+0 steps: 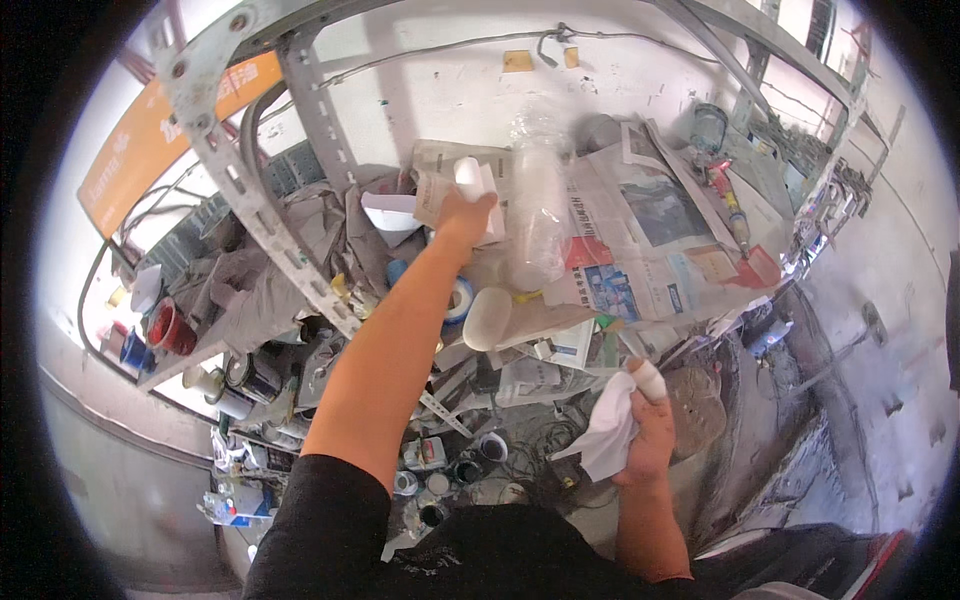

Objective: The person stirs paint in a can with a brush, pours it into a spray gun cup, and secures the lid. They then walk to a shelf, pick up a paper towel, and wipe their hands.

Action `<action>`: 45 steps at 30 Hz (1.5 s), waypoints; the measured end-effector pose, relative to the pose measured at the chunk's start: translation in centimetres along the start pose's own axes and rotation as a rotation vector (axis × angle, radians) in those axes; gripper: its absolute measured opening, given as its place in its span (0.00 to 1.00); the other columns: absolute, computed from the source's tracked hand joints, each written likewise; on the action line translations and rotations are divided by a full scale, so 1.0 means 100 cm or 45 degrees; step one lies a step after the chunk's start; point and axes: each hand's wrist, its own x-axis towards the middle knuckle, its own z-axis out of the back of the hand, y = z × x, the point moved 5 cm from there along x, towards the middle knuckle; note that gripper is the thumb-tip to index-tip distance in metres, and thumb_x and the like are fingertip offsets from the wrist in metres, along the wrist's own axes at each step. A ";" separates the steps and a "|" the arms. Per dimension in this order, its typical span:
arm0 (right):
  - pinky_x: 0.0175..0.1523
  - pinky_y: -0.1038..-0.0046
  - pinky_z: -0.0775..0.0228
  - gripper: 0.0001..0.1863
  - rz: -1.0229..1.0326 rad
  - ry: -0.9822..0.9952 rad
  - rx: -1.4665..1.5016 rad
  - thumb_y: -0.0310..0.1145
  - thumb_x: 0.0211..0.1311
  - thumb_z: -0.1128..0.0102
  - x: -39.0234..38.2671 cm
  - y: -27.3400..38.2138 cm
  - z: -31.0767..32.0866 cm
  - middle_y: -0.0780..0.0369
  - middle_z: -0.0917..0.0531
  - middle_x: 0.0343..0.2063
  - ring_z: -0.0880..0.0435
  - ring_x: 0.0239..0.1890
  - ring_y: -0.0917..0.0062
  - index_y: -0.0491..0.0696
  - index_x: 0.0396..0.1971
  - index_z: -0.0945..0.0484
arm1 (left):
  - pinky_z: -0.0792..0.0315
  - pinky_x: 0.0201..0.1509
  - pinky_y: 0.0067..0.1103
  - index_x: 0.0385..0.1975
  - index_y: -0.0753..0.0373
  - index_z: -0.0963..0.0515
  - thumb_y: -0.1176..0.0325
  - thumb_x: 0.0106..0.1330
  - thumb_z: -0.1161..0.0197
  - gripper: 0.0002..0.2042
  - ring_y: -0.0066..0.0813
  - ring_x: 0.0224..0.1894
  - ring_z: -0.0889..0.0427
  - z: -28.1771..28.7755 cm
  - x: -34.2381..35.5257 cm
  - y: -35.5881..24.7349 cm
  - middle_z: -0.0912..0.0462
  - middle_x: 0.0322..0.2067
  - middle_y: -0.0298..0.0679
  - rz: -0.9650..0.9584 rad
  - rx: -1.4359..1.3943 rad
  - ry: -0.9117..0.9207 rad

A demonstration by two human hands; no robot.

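My left hand [463, 220] reaches over the shelf, its fingers closed. A short white rounded piece [468, 174] shows at its fingertips; whether it is held or covers a finger I cannot tell. Lower right, my right hand [652, 440] grips a crumpled white cloth or tissue [607, 430]. A pale, bandage-like wrap [648, 380] shows at its upper finger or thumb. Just right of my left hand stands a tall roll in clear plastic wrap [538, 205]. A white tray-like piece [393, 213] lies left of it. Below my left wrist are a tape roll [459, 300] and a whitish oblong piece [488, 318].
Newspaper [640, 200] covers much of the shelf. A glass jar [708, 127] and a red-and-yellow tube [732, 200] sit at its right. Metal uprights [255, 200] frame the left side. Below stand several cans, including a dark can [250, 378], and a red cup [172, 330] sits far left.
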 end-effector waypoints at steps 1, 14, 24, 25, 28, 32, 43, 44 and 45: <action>0.52 0.69 0.25 0.20 -0.028 -0.022 0.003 0.23 0.66 0.54 0.000 -0.004 0.005 0.56 0.20 0.47 0.18 0.45 0.71 0.41 0.58 0.30 | 0.29 0.53 0.32 0.56 0.73 0.33 0.55 0.59 0.34 0.32 0.43 0.50 0.22 -0.001 0.008 -0.004 0.23 0.49 0.53 -0.038 0.106 -0.089; 0.56 0.64 0.27 0.22 -0.204 0.142 -0.243 0.28 0.64 0.48 0.011 -0.071 -0.003 0.56 0.21 0.50 0.20 0.51 0.68 0.43 0.59 0.33 | 0.34 0.61 0.31 0.65 0.68 0.42 0.57 0.69 0.42 0.30 0.34 0.56 0.27 0.033 -0.289 0.108 0.28 0.55 0.46 0.112 -0.926 0.830; 0.63 0.64 0.37 0.28 -0.773 0.888 -0.540 0.34 0.65 0.44 -0.045 -0.198 -0.083 0.56 0.26 0.55 0.26 0.57 0.68 0.38 0.61 0.37 | 0.34 0.62 0.24 0.55 0.69 0.28 0.75 0.66 0.41 0.18 0.25 0.55 0.26 0.120 -0.373 0.205 0.21 0.52 0.39 0.374 -1.057 -0.001; 0.63 0.65 0.37 0.27 -0.841 0.921 -0.483 0.32 0.64 0.44 -0.051 -0.206 -0.091 0.55 0.25 0.55 0.26 0.56 0.68 0.38 0.61 0.37 | 0.34 0.62 0.24 0.54 0.69 0.27 0.76 0.66 0.42 0.17 0.25 0.55 0.26 0.131 -0.380 0.209 0.20 0.51 0.39 0.378 -1.045 -0.084; 0.62 0.66 0.36 0.26 -0.851 1.078 -0.548 0.29 0.64 0.45 -0.067 -0.235 -0.118 0.55 0.25 0.54 0.25 0.55 0.70 0.37 0.60 0.37 | 0.34 0.62 0.27 0.58 0.68 0.30 0.70 0.68 0.43 0.19 0.26 0.58 0.28 0.159 -0.396 0.223 0.24 0.56 0.40 0.396 -1.273 -0.186; 0.61 0.68 0.35 0.24 -0.869 1.074 -0.629 0.27 0.63 0.47 -0.100 -0.270 -0.151 0.55 0.24 0.53 0.24 0.54 0.71 0.35 0.59 0.35 | 0.33 0.59 0.28 0.63 0.67 0.38 0.59 0.70 0.42 0.27 0.28 0.56 0.28 0.197 -0.418 0.230 0.26 0.54 0.42 0.246 -1.816 -0.273; 0.59 0.69 0.33 0.23 -0.876 1.071 -0.640 0.24 0.64 0.52 -0.267 -0.403 -0.262 0.54 0.25 0.53 0.24 0.54 0.70 0.35 0.59 0.36 | 0.40 0.66 0.28 0.66 0.66 0.42 0.59 0.64 0.36 0.34 0.28 0.62 0.33 0.400 -0.494 0.298 0.30 0.60 0.39 -0.126 -1.463 -0.329; 0.60 0.68 0.33 0.23 -0.877 1.092 -0.602 0.23 0.64 0.52 -0.290 -0.418 -0.276 0.54 0.25 0.54 0.24 0.54 0.70 0.35 0.59 0.36 | 0.39 0.65 0.27 0.65 0.67 0.42 0.64 0.67 0.38 0.30 0.27 0.61 0.32 0.424 -0.507 0.309 0.30 0.59 0.39 -0.107 -1.428 -0.348; 0.62 0.68 0.35 0.24 -0.960 1.154 -0.582 0.23 0.63 0.52 -0.313 -0.431 -0.292 0.53 0.25 0.54 0.25 0.55 0.69 0.34 0.59 0.37 | 0.36 0.63 0.25 0.62 0.67 0.36 0.71 0.68 0.41 0.24 0.24 0.57 0.29 0.446 -0.523 0.320 0.25 0.55 0.37 -0.012 -1.412 -0.419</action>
